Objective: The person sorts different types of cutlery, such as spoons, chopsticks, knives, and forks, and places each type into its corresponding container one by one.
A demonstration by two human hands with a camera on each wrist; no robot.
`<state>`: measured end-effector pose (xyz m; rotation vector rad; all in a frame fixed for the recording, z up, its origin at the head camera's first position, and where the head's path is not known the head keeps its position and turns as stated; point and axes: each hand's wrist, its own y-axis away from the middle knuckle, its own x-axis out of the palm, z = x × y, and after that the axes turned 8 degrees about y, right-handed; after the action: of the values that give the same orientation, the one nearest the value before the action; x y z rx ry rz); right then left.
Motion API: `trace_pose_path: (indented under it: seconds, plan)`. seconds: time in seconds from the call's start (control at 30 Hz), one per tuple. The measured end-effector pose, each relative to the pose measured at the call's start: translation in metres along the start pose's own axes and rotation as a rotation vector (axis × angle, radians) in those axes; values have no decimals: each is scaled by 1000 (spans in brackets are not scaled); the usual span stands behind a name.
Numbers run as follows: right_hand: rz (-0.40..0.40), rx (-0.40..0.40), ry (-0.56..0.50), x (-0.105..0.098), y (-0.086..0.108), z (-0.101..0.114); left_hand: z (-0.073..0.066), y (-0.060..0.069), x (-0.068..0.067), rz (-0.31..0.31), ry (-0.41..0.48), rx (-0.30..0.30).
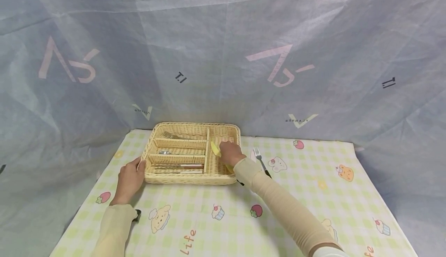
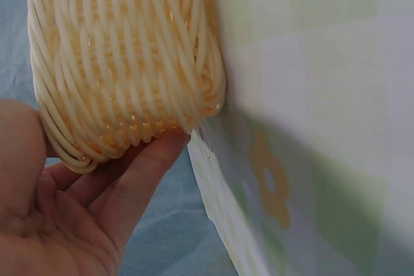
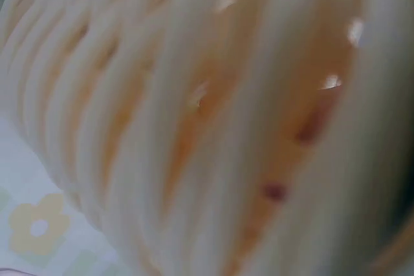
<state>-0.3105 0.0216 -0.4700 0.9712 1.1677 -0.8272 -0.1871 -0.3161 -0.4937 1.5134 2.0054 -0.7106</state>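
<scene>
A cream wicker cutlery tray (image 1: 191,179) with divided compartments sits on the cloth. My left hand (image 1: 131,177) grips its left end; the left wrist view shows the fingers (image 2: 145,182) against the woven wall. Over the right-hand compartment, my right hand (image 1: 230,154) holds a long yellow utensil (image 1: 215,148), whose exact kind is partly hidden by the hand. A fork (image 1: 170,135) lies in the back left compartment, a spoon (image 1: 164,152) in the middle one. White-and-brown-handled cutlery (image 1: 191,165) lies in the front one. Woven strands (image 3: 162,114) fill the right wrist view.
Right of the tray, a dark-handled fork (image 1: 258,155) lies on the checked tablecloth (image 1: 296,195), partly behind the right forearm. A dark tip (image 1: 240,182) shows by the tray's front right corner. A grey-blue curtain (image 1: 223,55) hangs behind the table.
</scene>
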Motion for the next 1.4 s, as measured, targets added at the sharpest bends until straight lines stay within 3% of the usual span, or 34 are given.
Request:
trace_pose_path:
  seconds: [0.23,0.33,0.5,0.73,0.93,1.4]
  plan:
    - [-30,-22,-82,-6,7,-3,1,0,0,-7,6,1]
    - [-88,-54,-114,-11,15,-8,1,0,0,-11,3,9]
    - [-210,-101,-184,-21,39,-20,1,0,0,-7,1,10]
    - [-305,-79,-275,-28,76,-42,-1,2,-1,12,-3,3]
    - [-367,-30,-279,-18,102,-70,-2,2,0,11,0,-4]
    - [-342,95,-276,28,133,-132,-2,1,0,10,0,-15]
